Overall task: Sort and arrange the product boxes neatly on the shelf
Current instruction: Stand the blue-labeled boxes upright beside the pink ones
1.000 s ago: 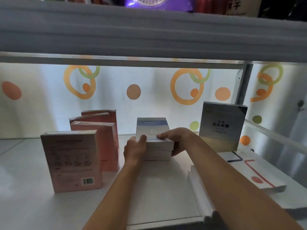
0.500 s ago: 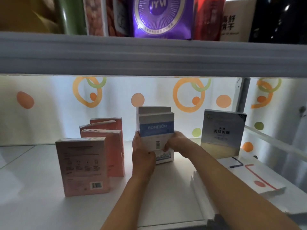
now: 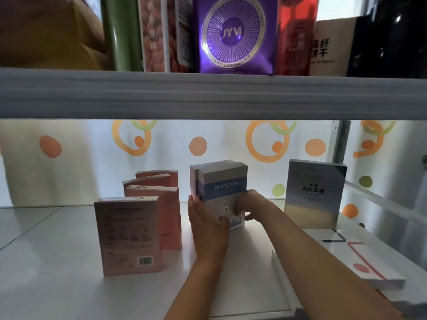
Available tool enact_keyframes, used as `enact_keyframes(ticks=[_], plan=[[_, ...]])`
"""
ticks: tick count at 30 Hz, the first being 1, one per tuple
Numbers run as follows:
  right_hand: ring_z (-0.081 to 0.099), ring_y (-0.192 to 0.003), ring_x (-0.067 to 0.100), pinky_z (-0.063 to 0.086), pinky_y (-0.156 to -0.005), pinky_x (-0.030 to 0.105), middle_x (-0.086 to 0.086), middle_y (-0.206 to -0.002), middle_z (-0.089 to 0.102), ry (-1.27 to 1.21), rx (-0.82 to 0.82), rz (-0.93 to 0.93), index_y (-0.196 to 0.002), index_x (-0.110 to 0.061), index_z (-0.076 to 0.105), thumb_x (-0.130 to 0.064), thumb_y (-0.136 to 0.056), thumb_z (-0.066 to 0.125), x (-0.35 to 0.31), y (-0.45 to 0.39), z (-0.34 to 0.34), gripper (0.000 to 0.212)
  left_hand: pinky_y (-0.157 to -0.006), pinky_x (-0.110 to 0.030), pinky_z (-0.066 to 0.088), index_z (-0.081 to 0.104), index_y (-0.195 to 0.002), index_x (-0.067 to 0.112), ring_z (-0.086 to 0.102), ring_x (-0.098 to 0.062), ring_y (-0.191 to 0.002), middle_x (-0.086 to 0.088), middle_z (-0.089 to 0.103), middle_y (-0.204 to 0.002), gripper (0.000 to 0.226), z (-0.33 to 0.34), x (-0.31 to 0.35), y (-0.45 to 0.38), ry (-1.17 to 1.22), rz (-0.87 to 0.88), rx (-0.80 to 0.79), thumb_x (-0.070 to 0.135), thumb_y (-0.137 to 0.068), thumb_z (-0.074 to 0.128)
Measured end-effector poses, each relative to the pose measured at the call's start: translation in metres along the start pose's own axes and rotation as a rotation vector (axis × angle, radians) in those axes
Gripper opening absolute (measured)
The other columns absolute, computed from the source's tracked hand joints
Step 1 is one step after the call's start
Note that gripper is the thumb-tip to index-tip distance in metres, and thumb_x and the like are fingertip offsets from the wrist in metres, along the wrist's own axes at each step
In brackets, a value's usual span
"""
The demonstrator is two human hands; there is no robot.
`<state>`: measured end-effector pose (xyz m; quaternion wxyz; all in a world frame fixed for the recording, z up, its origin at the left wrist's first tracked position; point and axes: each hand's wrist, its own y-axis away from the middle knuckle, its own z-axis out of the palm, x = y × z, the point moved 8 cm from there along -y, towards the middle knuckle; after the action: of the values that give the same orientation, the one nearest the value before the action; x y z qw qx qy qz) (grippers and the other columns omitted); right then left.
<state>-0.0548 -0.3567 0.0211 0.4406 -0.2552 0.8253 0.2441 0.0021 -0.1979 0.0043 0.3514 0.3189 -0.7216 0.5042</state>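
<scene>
Two blue-and-white ROMESON boxes (image 3: 223, 185) stand upright, one behind the other, mid-shelf on the white shelf board (image 3: 57, 285). My left hand (image 3: 205, 227) presses their left side and front, and my right hand (image 3: 248, 205) grips their right side. Left of them stand several pink boxes (image 3: 129, 236) in a row, the nearest showing its barcode back. A silver-blue box (image 3: 313, 192) stands upright to the right.
A flat white box with red and blue lines (image 3: 360, 255) lies at the right. The upper shelf edge (image 3: 208, 95) runs overhead, with a purple JYM pouch (image 3: 233, 35) and other packs on it. A clear rail (image 3: 381, 199) borders the right side.
The blue boxes lay flat in a stack a second ago; both hands have tipped them up, and they stand upright now. The camera has tilted up, showing the upper shelf.
</scene>
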Motion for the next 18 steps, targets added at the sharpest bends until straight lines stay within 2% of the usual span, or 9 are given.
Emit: enact_keyframes(ticks=[2, 6, 9, 14, 18], plan=[[0.061, -0.101, 0.03, 0.058, -0.082, 0.041, 0.015, -0.11, 0.065, -0.01, -0.002, 0.005, -0.114, -0.004, 0.061, 0.014, -0.071, 0.06, 0.0, 0.004, 0.0, 0.046, -0.111, -0.046, 0.04, 0.024, -0.146, 0.017, 0.032, -0.024, -0.138, -0.001, 0.027, -0.152, 0.078, -0.002, -0.001, 0.001, -0.062, -0.014, 0.017, 0.012, -0.082, 0.067], [0.062, -0.105, 0.034, 0.059, -0.08, 0.043, 0.019, -0.116, 0.061, 0.062, -0.024, 0.008, -0.118, -0.003, 0.056, 0.008, -0.074, 0.066, -0.001, 0.017, 0.0, 0.047, -0.098, -0.041, 0.052, 0.04, -0.139, 0.014, 0.046, -0.027, -0.12, -0.007, 0.042, -0.132, 0.056, -0.013, 0.002, -0.001, -0.093, -0.015, 0.071, 0.008, -0.087, 0.061], [0.064, -0.107, 0.033, 0.059, -0.082, 0.046, 0.019, -0.117, 0.064, 0.101, -0.064, 0.008, -0.122, -0.003, 0.056, 0.005, -0.075, 0.069, 0.0, 0.028, -0.001, 0.049, -0.094, -0.037, 0.054, 0.046, -0.135, 0.01, 0.049, -0.025, -0.114, -0.009, 0.047, -0.127, 0.045, -0.023, 0.004, 0.001, -0.074, -0.016, 0.089, 0.005, -0.092, 0.055], [0.066, -0.103, 0.032, 0.059, -0.083, 0.046, 0.019, -0.116, 0.066, 0.139, -0.07, -0.004, -0.123, -0.003, 0.056, 0.002, -0.078, 0.071, 0.003, 0.041, -0.006, 0.048, -0.102, -0.045, 0.049, 0.03, -0.145, 0.017, 0.045, -0.024, -0.125, -0.005, 0.041, -0.14, 0.06, -0.018, 0.012, 0.018, -0.042, 0.022, -0.004, 0.005, -0.091, 0.055], [0.066, -0.104, 0.032, 0.059, -0.082, 0.044, 0.018, -0.117, 0.065, 0.174, -0.077, -0.011, -0.124, -0.003, 0.055, -0.003, -0.079, 0.074, 0.005, 0.049, -0.007, 0.05, -0.106, -0.045, 0.046, 0.021, -0.15, 0.019, 0.045, -0.026, -0.13, -0.006, 0.038, -0.147, 0.065, -0.016, 0.012, 0.025, -0.057, 0.025, -0.068, 0.006, -0.094, 0.051]])
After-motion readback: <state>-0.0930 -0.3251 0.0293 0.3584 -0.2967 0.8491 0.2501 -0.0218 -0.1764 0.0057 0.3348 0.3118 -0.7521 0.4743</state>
